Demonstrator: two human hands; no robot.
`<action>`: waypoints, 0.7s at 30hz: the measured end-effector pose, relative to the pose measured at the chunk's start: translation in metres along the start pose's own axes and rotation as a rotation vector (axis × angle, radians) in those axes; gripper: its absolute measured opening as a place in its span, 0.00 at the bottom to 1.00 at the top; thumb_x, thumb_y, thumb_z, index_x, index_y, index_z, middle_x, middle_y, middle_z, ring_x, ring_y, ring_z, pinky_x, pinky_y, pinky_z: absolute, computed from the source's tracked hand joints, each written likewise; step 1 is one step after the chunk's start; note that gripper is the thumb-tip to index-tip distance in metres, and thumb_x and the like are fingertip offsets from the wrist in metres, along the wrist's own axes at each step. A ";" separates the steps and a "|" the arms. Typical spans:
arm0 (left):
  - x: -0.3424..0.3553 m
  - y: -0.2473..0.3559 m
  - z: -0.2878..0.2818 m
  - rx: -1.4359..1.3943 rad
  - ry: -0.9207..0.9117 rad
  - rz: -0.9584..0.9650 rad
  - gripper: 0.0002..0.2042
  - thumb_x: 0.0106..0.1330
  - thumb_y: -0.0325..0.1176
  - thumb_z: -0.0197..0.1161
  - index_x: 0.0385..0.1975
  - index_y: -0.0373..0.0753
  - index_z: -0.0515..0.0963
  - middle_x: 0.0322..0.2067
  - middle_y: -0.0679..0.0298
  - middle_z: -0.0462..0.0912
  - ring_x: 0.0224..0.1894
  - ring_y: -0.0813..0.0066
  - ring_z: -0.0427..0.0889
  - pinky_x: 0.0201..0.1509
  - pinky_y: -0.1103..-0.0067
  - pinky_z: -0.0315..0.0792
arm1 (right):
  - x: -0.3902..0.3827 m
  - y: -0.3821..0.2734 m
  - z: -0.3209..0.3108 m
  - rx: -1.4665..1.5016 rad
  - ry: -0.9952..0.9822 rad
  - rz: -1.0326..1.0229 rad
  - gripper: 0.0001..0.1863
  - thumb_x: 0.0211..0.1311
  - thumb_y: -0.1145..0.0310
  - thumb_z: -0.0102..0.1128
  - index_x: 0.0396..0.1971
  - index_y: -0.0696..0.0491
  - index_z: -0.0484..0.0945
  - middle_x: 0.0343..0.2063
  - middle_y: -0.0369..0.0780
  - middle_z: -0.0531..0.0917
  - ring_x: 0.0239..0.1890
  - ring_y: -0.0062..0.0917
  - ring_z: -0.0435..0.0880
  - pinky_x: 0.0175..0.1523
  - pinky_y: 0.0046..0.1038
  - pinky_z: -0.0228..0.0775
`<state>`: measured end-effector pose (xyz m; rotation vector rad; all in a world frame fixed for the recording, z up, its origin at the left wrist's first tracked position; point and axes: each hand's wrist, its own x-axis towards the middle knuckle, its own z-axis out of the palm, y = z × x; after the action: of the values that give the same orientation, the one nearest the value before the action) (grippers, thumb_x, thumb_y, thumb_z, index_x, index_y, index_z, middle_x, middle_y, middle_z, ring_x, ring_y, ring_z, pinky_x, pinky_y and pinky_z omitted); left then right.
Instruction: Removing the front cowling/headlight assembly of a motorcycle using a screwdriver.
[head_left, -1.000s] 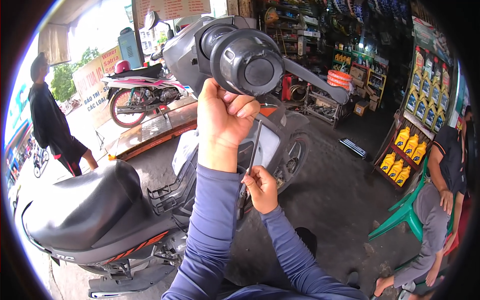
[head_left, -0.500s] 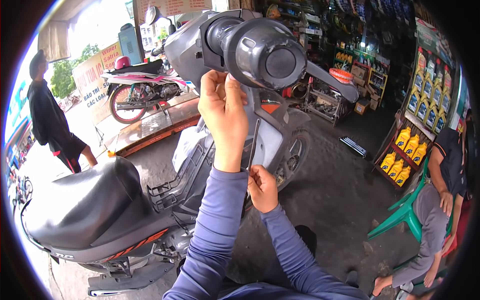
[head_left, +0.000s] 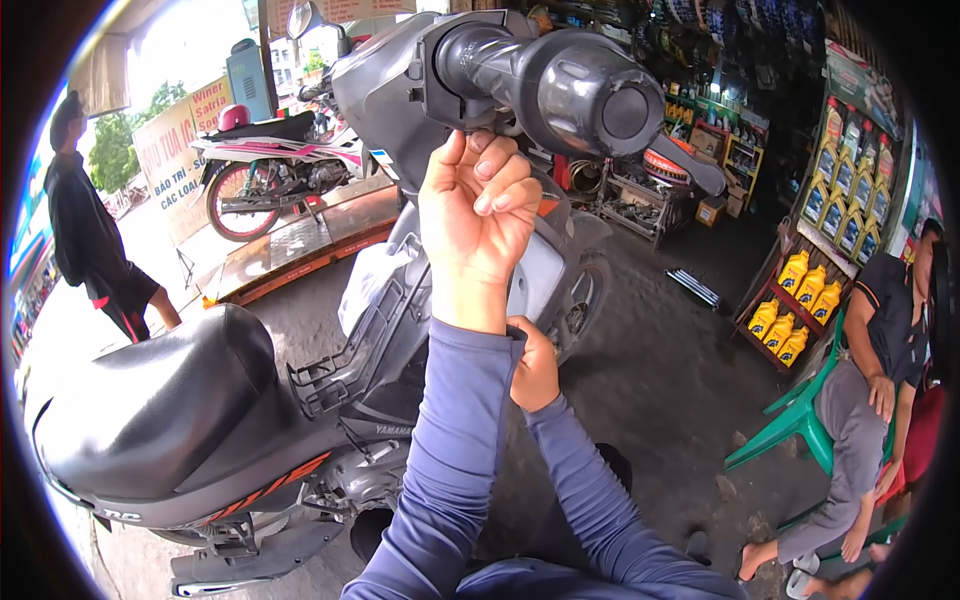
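Observation:
My left hand [head_left: 480,215] is raised below the black scooter handlebar grip [head_left: 600,95], palm facing me and fingers curled. Its thumb and index fingertips reach the underside of the dark handlebar cover [head_left: 385,85]; whatever they pinch is too small or hidden to make out. Lower down, my right hand [head_left: 537,365] is closed beside my left cuff, which covers its fingers. The thin dark rod it gripped a moment ago is out of sight behind my left arm. Between my arms and the street stands the scooter's black seat [head_left: 160,400].
A pink and white motorbike [head_left: 280,165] stands on a low ramp [head_left: 300,250] at the far left, near a standing person [head_left: 90,215]. On the right, a person sits on a green chair [head_left: 800,425] beside an oil bottle rack [head_left: 790,300]. Metal rods [head_left: 693,287] lie on the floor.
My left hand has turned, its palm now facing me more, and sits slightly right. The right hand has slipped partly behind my left cuff, hiding the rod. The handlebar appears farther right in view.

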<state>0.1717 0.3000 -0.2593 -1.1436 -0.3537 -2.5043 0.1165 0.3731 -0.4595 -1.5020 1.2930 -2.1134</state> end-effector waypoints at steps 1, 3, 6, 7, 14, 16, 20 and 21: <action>0.001 0.001 -0.001 -0.105 -0.050 -0.074 0.10 0.69 0.37 0.51 0.27 0.39 0.69 0.21 0.67 0.66 0.15 0.82 0.60 0.21 0.83 0.60 | 0.000 0.001 -0.001 -0.006 0.015 0.001 0.09 0.62 0.83 0.49 0.42 0.64 0.72 0.30 0.33 0.77 0.29 0.09 0.72 0.32 0.15 0.66; -0.001 0.004 0.001 -0.151 -0.012 -0.101 0.11 0.68 0.37 0.51 0.26 0.40 0.68 0.19 0.69 0.64 0.13 0.83 0.59 0.19 0.83 0.59 | -0.003 0.001 0.000 0.039 0.024 0.022 0.08 0.64 0.81 0.51 0.42 0.64 0.72 0.30 0.33 0.77 0.28 0.09 0.72 0.32 0.15 0.66; -0.002 0.007 0.003 -0.149 -0.038 -0.140 0.11 0.68 0.37 0.51 0.26 0.39 0.68 0.19 0.69 0.65 0.13 0.83 0.59 0.18 0.83 0.59 | -0.003 -0.002 0.002 0.113 0.040 0.024 0.06 0.66 0.76 0.54 0.40 0.62 0.72 0.28 0.32 0.76 0.27 0.09 0.71 0.31 0.15 0.65; -0.004 0.008 0.003 0.006 -0.011 -0.089 0.10 0.69 0.36 0.51 0.26 0.39 0.68 0.20 0.68 0.67 0.13 0.82 0.62 0.18 0.82 0.61 | -0.001 -0.003 0.003 0.138 0.050 0.006 0.07 0.67 0.74 0.56 0.39 0.62 0.73 0.27 0.31 0.75 0.26 0.09 0.71 0.31 0.14 0.65; -0.004 -0.008 0.014 1.291 0.372 0.693 0.06 0.64 0.26 0.61 0.35 0.29 0.73 0.28 0.59 0.82 0.18 0.80 0.77 0.24 0.86 0.73 | -0.003 -0.011 0.006 0.110 0.046 0.055 0.06 0.67 0.72 0.58 0.35 0.59 0.73 0.26 0.30 0.75 0.27 0.09 0.71 0.31 0.14 0.64; -0.003 -0.007 0.013 1.508 0.358 0.761 0.09 0.65 0.27 0.64 0.33 0.27 0.73 0.23 0.58 0.82 0.16 0.81 0.76 0.22 0.86 0.71 | -0.003 -0.009 0.007 0.127 0.025 0.068 0.06 0.66 0.72 0.58 0.34 0.59 0.73 0.26 0.30 0.76 0.27 0.08 0.72 0.32 0.14 0.65; -0.001 0.000 0.000 1.521 0.261 0.779 0.07 0.65 0.26 0.62 0.33 0.28 0.74 0.24 0.58 0.82 0.17 0.81 0.76 0.21 0.86 0.70 | -0.004 -0.009 0.006 0.097 0.016 0.074 0.06 0.66 0.72 0.58 0.34 0.58 0.73 0.26 0.30 0.76 0.28 0.08 0.72 0.33 0.14 0.65; -0.002 0.002 -0.001 1.475 0.234 0.748 0.06 0.66 0.27 0.62 0.32 0.29 0.75 0.23 0.58 0.82 0.16 0.80 0.76 0.21 0.85 0.70 | -0.005 -0.009 0.004 0.088 -0.002 0.104 0.06 0.66 0.72 0.59 0.33 0.58 0.73 0.26 0.30 0.76 0.28 0.08 0.72 0.33 0.14 0.65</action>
<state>0.1731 0.2978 -0.2619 -0.2284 -1.1417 -1.1051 0.1251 0.3794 -0.4554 -1.3707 1.2321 -2.0748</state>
